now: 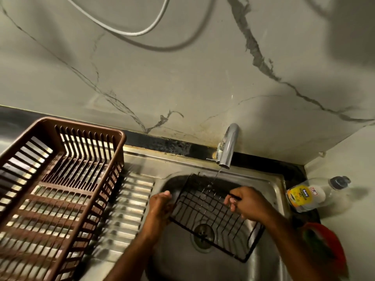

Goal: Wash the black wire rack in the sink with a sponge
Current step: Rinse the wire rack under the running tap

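A pale marbled wall with dark veins fills the upper view, a white hose looping across it. Below, the steel tabletop carries a ribbed draining board, and on its left stands a brown slatted plastic dish basket. To the right is the steel sink, its drain visible through the wires. The black wire rack is held tilted inside the sink, above the drain, its far edge raised towards the chrome tap, from which a thin stream of water falls onto it. The rack lies between the two hands: the left hand grips its left edge, fingers curled round the frame, and the right hand pinches the upper right rim wire. At the sink's right corner lies a clear dish-soap bottle with a yellow label. A red and green object, blurred, sits below it.
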The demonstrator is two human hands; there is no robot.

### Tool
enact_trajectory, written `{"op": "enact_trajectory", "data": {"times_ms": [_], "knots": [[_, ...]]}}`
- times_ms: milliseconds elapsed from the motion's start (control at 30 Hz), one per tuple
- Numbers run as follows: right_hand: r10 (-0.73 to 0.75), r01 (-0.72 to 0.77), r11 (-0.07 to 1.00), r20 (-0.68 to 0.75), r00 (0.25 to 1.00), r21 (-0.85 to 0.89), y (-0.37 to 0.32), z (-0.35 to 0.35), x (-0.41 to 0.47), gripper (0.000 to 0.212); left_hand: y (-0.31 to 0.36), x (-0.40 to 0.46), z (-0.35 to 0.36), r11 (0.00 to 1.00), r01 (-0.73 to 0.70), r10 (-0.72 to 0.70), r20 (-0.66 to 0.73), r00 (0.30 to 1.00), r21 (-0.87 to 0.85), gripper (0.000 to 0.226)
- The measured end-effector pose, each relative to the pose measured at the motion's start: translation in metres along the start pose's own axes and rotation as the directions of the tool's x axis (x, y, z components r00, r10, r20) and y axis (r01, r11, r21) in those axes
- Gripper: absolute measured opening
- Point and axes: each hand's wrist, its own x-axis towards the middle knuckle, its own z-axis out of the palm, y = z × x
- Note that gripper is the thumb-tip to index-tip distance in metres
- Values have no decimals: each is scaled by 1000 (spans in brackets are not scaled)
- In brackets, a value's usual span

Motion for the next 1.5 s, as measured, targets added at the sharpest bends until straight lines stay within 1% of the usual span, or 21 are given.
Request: {"op": "enact_trajectory", "data": {"times_ms": [67,167,233,333,400,467,500,533,567,600,633,733,833,933,1033,1133,1200,1233,1300,1400,1500], "knots": [[-50,59,991,85,995,-117,-3,-11,9,25,9,5,-2,983,12,-38,139,990,183,98],[-73,109,982,225,972,-153,-15,-29,20,24,20,18,7,933,17,-93,194,977,359,118],[-91,134,984,316,944,-117,-18,-41,28,25,23,25,12,911,20,-130,241,962,412,109],[-97,122,992,410,907,-35,-14,-39,39,25,23,32,20,928,68,-179,278,944,366,78],[-73,109,989,324,943,-97,-11,-33,49,18,19,34,25,936,110,-194,230,954,334,63],[-115,130,910,63,991,-394,-10,-24,50,28,15,35,30,939,136,-200,179,963,316,51],[-180,103,861,-110,978,-498,-12,-16,46,38,12,36,32,938,151,-209,162,964,313,49],[-265,95,856,-274,925,-508,-16,-9,36,40,8,38,34,938,161,-215,150,965,305,48],[-340,144,882,-393,854,-450,-20,1,25,32,4,40,35,940,170,-218,139,966,296,49],[-371,216,905,-435,820,-366,-24,11,14,23,1,41,37,941,177,-221,127,967,288,51],[-372,266,917,-396,839,-298,-31,22,6,20,-1,42,39,940,187,-227,111,968,286,53],[-305,270,931,-115,945,-244,-52,55,10,27,-2,40,48,944,204,-239,110,965,261,52],[-259,250,953,-32,965,-174,-65,62,37,34,-1,32,57,945,202,-240,123,963,258,46],[-202,203,979,24,979,-32,-61,58,50,43,-2,31,55,948,188,-219,95,971,257,54],[-116,113,993,-71,991,-40,-34,50,50,39,-1,40,44,956,164,-177,31,984,244,57],[98,-122,988,-229,968,-92,-2,28,46,26,-2,44,33,964,148,-150,-9,989,221,64],[175,-241,941,-270,947,-236,-1,19,40,17,-4,44,31,958,144,-145,-12,989,247,67],[175,-260,907,-266,948,-332,-8,20,37,14,-5,43,32,956,147,-148,-13,989,254,68],[87,-182,887,-233,969,-425,-31,32,37,13,-9,38,40,956,154,-161,5,987,251,68],[-72,24,913,-105,992,-406,-67,59,45,10,-14,32,54,954,150,-171,60,983,259,67],[-233,183,911,-95,968,-369,-82,68,54,21,-8,32,57,960,167,-185,58,981,226,76]]}}
